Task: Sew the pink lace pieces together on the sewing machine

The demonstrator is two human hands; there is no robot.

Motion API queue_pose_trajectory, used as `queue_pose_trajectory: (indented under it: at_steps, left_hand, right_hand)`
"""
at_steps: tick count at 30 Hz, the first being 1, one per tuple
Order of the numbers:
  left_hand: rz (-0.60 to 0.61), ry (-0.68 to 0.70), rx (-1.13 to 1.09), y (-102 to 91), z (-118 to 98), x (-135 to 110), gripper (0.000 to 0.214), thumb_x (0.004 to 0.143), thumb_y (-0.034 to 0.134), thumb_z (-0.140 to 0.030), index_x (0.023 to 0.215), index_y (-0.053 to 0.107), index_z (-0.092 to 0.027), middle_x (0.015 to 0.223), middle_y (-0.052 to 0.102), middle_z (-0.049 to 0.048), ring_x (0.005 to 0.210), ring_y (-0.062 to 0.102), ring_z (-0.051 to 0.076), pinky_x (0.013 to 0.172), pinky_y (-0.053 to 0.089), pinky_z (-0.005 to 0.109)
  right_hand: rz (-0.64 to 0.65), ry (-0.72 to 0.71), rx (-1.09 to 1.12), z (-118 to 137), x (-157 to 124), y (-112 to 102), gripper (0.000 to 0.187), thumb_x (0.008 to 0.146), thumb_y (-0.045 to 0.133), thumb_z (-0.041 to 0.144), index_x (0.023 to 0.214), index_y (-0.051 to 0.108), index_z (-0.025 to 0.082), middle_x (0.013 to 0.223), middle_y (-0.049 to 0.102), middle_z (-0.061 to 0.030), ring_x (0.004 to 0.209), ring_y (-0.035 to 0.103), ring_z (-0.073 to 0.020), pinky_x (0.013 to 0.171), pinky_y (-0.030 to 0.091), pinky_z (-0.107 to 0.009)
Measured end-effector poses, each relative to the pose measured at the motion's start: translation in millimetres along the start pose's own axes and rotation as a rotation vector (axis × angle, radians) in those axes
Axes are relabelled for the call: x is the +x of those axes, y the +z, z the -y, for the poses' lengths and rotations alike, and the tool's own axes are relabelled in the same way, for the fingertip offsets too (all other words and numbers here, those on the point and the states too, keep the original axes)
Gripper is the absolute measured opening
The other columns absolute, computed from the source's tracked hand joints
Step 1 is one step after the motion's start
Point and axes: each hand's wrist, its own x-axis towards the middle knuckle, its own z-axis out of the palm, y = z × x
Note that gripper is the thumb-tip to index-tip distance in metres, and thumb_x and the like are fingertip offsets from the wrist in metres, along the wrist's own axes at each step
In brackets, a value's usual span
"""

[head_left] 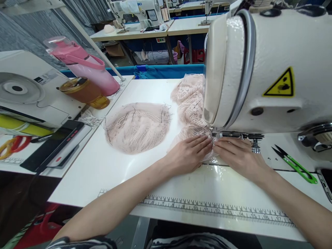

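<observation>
Stretching away lengthwise from the flat, ungripping fingers of the nearer left hand (190, 154), pale-pink lace (190, 107) lies along the sewing-machine head (233, 86); the right hand's (237, 155) grip is unclear.

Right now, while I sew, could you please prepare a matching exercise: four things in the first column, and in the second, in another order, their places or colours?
1. left hand
2. snips
3. warning triangle
4. separate lace piece

A. yellow and black, on the machine head
B. lying alone on the white tabletop
C. green-handled, near the phone
D. on the bunched lace

Pairs: 1-D, 2-C, 3-A, 4-B.
</observation>
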Motion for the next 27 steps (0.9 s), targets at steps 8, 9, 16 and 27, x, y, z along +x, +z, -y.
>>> queue_pose_trajectory:
  at_steps: [8, 9, 16, 27]
  left_hand:
    - [0.003, 0.011, -0.026, -4.9, 9, 0, 0.041, 0.094, 0.036, -0.020, 0.127, 0.053, -0.003, 0.133, 0.053, 0.0136, 0.125, 0.050, 0.023, 0.107, 0.042, 0.037]
    - [0.009, 0.004, -0.022, -4.6, 9, 0, 0.041, 0.094, 0.036, -0.021, 0.127, 0.052, -0.003, 0.133, 0.052, 0.0136, 0.125, 0.050, 0.023, 0.106, 0.043, 0.037]
    - [0.027, -0.066, -0.014, -0.3, 2, 0, 0.046, 0.091, 0.040, -0.025, 0.130, 0.049, -0.002, 0.135, 0.050, 0.0164, 0.129, 0.045, 0.026, 0.106, 0.043, 0.039]
    - [0.019, -0.134, 0.029, -0.1, -9, 3, 0.048, 0.092, 0.038, -0.028, 0.129, 0.050, -0.001, 0.132, 0.052, 0.0184, 0.127, 0.047, 0.030, 0.105, 0.043, 0.040]
  right_hand:
    - [-0.064, -0.019, 0.060, 5, 8, 5, 0.026, 0.086, 0.049, 0.007, 0.102, 0.063, 0.021, 0.104, 0.068, -0.0005, 0.102, 0.058, -0.0152, 0.089, 0.049, -0.033]
    - [-0.069, -0.022, 0.074, 6, 9, 6, 0.025, 0.086, 0.048, 0.007, 0.101, 0.063, 0.021, 0.103, 0.069, -0.0006, 0.101, 0.059, -0.0155, 0.089, 0.049, -0.034]
    - [-0.088, -0.002, 0.100, 5, 8, 5, 0.024, 0.084, 0.051, 0.006, 0.098, 0.062, 0.021, 0.099, 0.069, 0.0012, 0.099, 0.059, -0.0145, 0.087, 0.048, -0.030]
    - [-0.075, 0.069, 0.122, 2, 6, 3, 0.024, 0.091, 0.047, 0.016, 0.102, 0.067, 0.025, 0.098, 0.069, -0.0015, 0.099, 0.059, -0.0161, 0.083, 0.049, -0.030]
